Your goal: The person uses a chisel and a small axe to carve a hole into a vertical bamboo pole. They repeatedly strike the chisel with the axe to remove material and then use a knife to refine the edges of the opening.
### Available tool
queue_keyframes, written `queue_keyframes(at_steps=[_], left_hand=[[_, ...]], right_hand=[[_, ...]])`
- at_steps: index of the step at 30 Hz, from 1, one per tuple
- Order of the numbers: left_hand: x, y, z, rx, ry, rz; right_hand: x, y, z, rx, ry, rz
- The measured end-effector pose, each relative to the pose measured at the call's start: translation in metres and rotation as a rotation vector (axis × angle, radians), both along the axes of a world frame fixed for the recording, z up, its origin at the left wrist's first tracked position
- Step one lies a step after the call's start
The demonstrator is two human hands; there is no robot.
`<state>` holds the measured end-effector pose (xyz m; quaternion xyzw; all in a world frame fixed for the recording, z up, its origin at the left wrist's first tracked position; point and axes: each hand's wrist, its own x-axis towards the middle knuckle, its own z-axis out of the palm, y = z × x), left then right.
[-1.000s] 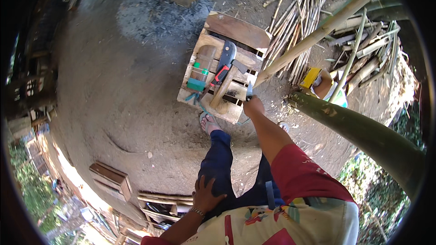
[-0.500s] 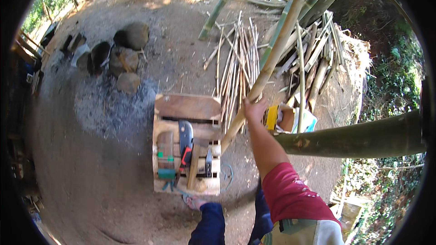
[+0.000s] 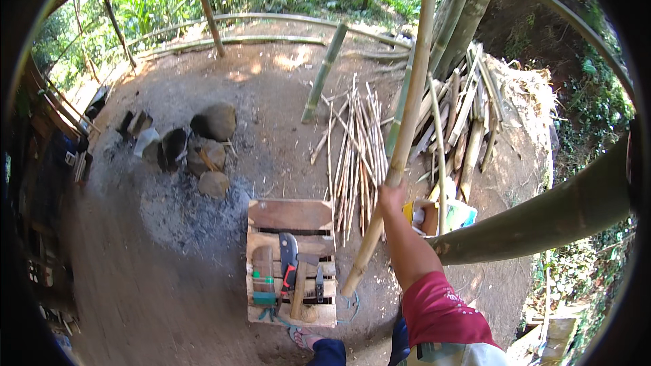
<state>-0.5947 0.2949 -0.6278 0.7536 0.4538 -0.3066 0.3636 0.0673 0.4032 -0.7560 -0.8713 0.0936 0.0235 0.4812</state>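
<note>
My right hand [image 3: 391, 198] is wrapped round a long tan bamboo pole [image 3: 410, 115], which slants up and away past the top of the view. The pole's lower end is beside the right edge of a low slatted wooden stand [image 3: 290, 214]. On this stand lie a broad-bladed knife [image 3: 289, 252] with a red and black handle, a hatchet [image 3: 299, 291] with a wooden handle, a brown sheath-like piece [image 3: 263, 262] with green bands, and a small dark tool [image 3: 319, 283]. My left hand is out of view.
Thin sticks [image 3: 356, 156] lie beyond the stand, with split firewood [image 3: 468, 118] piled to their right. A yellow box [image 3: 425, 217] sits near a thick green bamboo trunk [image 3: 536, 230]. Stones [image 3: 213, 122] surround ash at the left. A short green bamboo post [image 3: 324, 74] leans farther back.
My view has tilted up, so the ground things sit lower. In my right hand the pole now stands steeper, and its lower end shows beside the stand.
</note>
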Motion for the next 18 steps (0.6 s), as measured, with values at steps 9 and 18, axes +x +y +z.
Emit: queue_keyframes(at_steps=[9, 18], left_hand=[[-0.009, 0.045, -0.013, -0.401, 0.034, -0.167], [0.1, 0.137, -0.034, -0.359, -0.498, -0.39]], right_hand=[[-0.077, -0.09, 0.132, -0.115, -0.032, -0.032], [-0.259, -0.257, 0.25, -0.191, 0.033, -0.055]])
